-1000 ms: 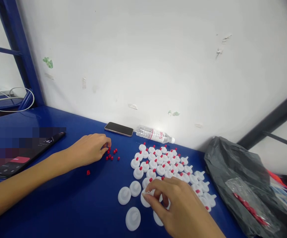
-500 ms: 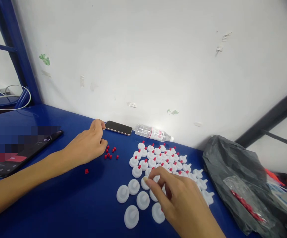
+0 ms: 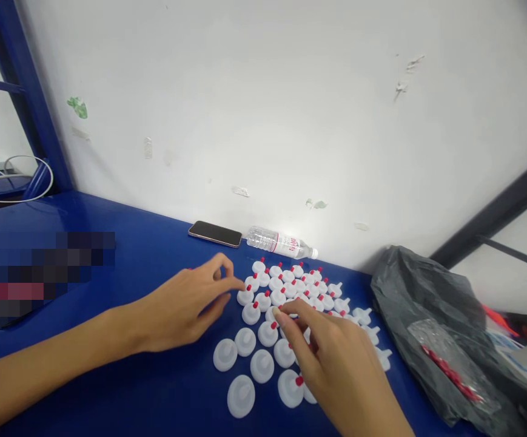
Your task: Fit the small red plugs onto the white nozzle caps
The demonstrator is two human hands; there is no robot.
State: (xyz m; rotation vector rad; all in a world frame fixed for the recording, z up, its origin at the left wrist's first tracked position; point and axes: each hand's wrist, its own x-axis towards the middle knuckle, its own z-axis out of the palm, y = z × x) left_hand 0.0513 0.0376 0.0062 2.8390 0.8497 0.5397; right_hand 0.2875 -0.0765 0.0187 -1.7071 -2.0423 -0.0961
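Many white round nozzle caps (image 3: pixel 262 366) stand on the blue tabletop (image 3: pixel 122 388), a large share of them with small red tip caps (image 3: pixel 299 380). My left hand (image 3: pixel 194 297) reaches in at the left edge of the group, thumb and index finger apart, with nothing visible between them. The index fingertip ends beside a red-tipped nozzle cap (image 3: pixel 245 296); I cannot tell whether they touch. Over the middle of the group, my right hand (image 3: pixel 331 346) is closed in a pinch. Whatever its fingertips hold, if anything, is hidden. It covers several nozzle caps.
A phone (image 3: pixel 215 233) and a clear plastic bottle (image 3: pixel 281 241) lie along the white wall. On the right, a dark plastic bag (image 3: pixel 409 303) carries a clear pouch of red pieces (image 3: pixel 452 370). A pixelated device (image 3: pixel 40 279) lies at the left.
My left hand has moved right and nearer from beside the phone, now covering the loose red tip caps. My right hand has shifted slightly, and a red-tipped nozzle cap shows left of its fingers.
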